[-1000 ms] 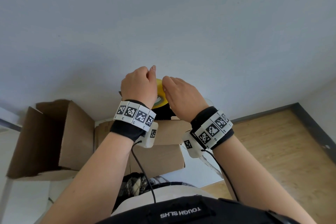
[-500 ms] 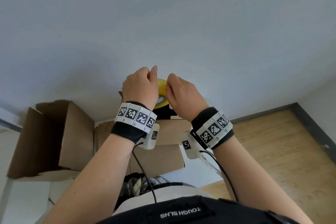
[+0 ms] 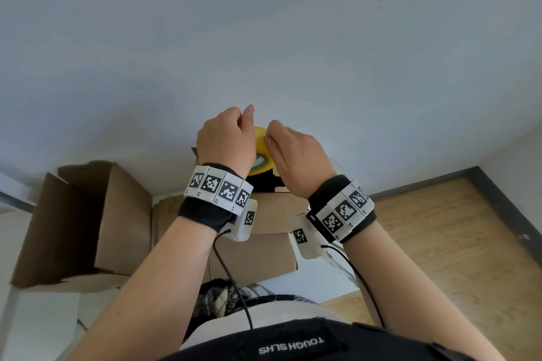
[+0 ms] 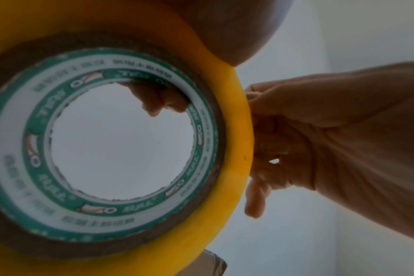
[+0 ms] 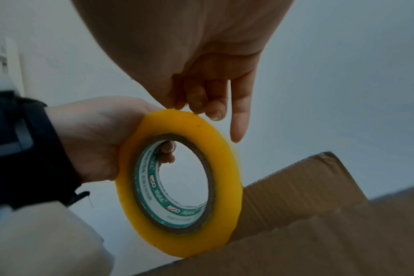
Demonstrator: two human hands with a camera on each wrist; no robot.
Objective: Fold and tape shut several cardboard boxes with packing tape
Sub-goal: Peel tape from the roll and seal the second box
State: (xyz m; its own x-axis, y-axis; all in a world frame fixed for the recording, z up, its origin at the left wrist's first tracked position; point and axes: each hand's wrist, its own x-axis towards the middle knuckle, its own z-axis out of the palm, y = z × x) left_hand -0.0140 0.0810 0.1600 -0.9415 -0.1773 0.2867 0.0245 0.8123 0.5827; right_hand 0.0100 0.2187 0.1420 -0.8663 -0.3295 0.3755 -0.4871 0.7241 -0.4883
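I hold the yellow tape roll (image 3: 262,152) up in front of me, above the open cardboard box (image 3: 258,231). My left hand (image 3: 225,138) grips the roll, with my fingers (image 5: 167,153) going through its hole. My right hand (image 3: 296,152) is close together with the left one, and its fingertips (image 5: 201,104) pick at the outer edge of the roll. A second open box (image 3: 88,223) stands just beside the first, on my left
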